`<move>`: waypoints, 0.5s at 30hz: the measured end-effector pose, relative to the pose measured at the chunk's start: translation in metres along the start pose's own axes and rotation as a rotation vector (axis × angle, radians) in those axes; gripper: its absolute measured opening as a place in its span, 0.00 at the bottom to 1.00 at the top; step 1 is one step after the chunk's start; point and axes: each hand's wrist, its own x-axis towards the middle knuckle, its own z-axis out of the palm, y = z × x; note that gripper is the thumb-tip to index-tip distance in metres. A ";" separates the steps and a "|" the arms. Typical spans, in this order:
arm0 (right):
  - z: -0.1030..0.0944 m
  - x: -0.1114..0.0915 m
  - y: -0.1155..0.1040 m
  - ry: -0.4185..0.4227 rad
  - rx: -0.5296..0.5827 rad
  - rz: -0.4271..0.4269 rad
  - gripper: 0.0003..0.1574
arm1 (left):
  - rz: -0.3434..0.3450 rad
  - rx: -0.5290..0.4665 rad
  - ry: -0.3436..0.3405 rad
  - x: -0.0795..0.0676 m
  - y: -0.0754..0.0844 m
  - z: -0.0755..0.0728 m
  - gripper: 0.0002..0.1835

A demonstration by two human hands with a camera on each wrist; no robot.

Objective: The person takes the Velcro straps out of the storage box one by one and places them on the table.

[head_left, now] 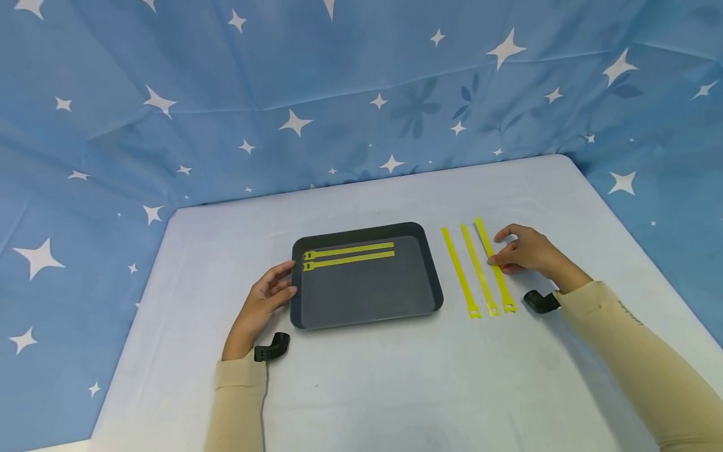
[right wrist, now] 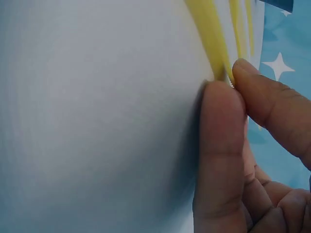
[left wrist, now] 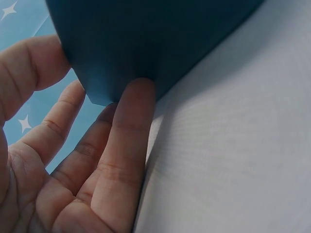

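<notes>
My left hand [head_left: 264, 302] rests against the left end of a dark grey tray [head_left: 367, 304]. In the left wrist view its thumb [left wrist: 133, 121] presses the tray's outer wall [left wrist: 146, 43], fingers fairly straight. Two yellow cable ties [head_left: 350, 251] of the flat, slotted-head strap kind lie side by side in the tray's upper part. On the right, my right hand [head_left: 528, 254] pinches the rightmost yellow cable tie [head_left: 504, 287] by its edge near mid-length, between thumb and finger. The right wrist view shows the tie [right wrist: 206, 34] running up from the fingertips.
Two more yellow cable ties [head_left: 459, 267] [head_left: 479, 267] lie between the tray and my right hand, heads toward me. All stand on a white-covered table [head_left: 395, 389]. A blue star-patterned curtain [head_left: 339, 81] hangs behind it. Each wrist carries a small black device [head_left: 272, 347].
</notes>
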 end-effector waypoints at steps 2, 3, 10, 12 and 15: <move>0.000 0.000 0.001 0.003 -0.017 -0.015 0.35 | 0.000 0.001 0.001 0.000 0.000 -0.001 0.33; 0.000 0.000 0.001 0.004 -0.023 -0.025 0.34 | 0.001 0.002 0.003 0.000 0.000 -0.001 0.33; -0.002 -0.002 0.003 -0.015 -0.023 -0.075 0.27 | 0.004 0.010 0.005 0.000 0.000 0.000 0.33; -0.003 -0.004 0.002 -0.017 -0.014 -0.091 0.26 | 0.003 0.011 0.006 0.000 0.000 0.000 0.33; -0.005 -0.007 -0.003 -0.019 0.010 -0.124 0.22 | 0.004 0.017 0.005 0.000 0.000 0.000 0.33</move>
